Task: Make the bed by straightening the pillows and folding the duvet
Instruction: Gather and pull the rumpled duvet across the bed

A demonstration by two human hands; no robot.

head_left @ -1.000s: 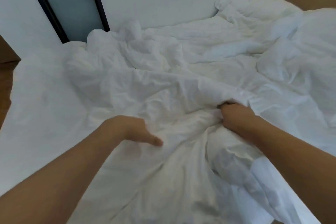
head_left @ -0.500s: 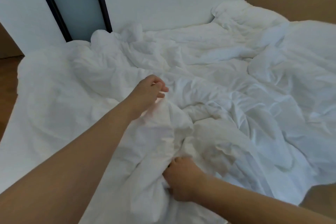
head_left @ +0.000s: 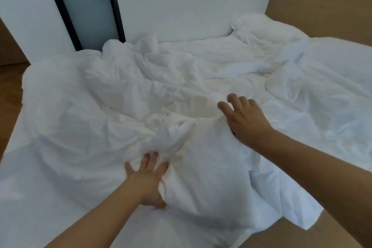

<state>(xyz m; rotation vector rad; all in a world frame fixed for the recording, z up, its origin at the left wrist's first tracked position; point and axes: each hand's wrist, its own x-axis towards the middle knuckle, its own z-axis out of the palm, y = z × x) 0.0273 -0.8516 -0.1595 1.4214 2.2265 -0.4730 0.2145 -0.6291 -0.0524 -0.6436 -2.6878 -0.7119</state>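
The left hand (head_left: 148, 177) lies at 6 o'clock, fingers spread and digging into a bunched fold of the duvet (head_left: 124, 106); the right hand (head_left: 244, 119) at 3 o'clock is wide, fingers straight, over a raised ridge. The step looks like gathering the crumpled duvet for folding; next, each hand needs a true edge. The loose hem falls at 5 o'clock. A pillow (head_left: 267, 28) sits at 1 o'clock by the headboard (head_left: 322, 8). Floor (head_left: 10, 90) at 9 o'clock gives room.
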